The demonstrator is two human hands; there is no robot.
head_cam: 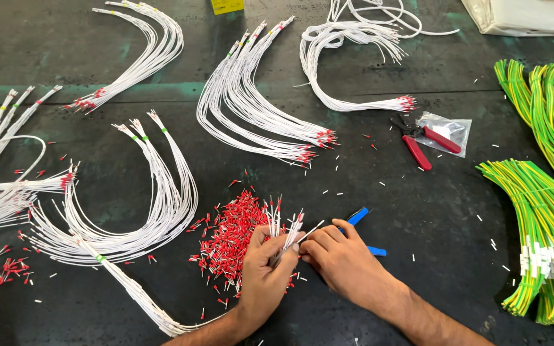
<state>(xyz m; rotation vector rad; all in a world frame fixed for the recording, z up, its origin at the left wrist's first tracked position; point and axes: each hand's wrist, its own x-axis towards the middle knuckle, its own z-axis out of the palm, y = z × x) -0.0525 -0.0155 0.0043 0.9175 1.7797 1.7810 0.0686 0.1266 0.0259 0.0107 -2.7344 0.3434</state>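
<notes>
The left hand [265, 266] has its grip closed tight around a small bunch of thin white wires [281, 229], low in the middle of the frame. The wire ends stick up out of the fist, and some wear little red tips. The right hand [336, 255] sits just beside it, touching it. Its finger and thumb are pinched together on one white wire end at the top of the bunch. A tool with blue handles [361, 224] is tucked under that right hand; whether the hand holds it or just lies over it, I cannot tell.

Just left of the hands lies a heap of red wire tips [231, 234], spread on the dark desk [418, 211]. Further left, a big curved bundle of white wires [161, 205] bends round toward the lower left. More curved white bundles [251, 109] lie across the upper middle and the upper left of the frame. In the right middle, a red-handled pliers [426, 144] rests by a small clear bag [451, 128]. Along the right edge lie thick bundles of green and yellow wires [540, 218]. Tiny white bits are scattered over the desk.
</notes>
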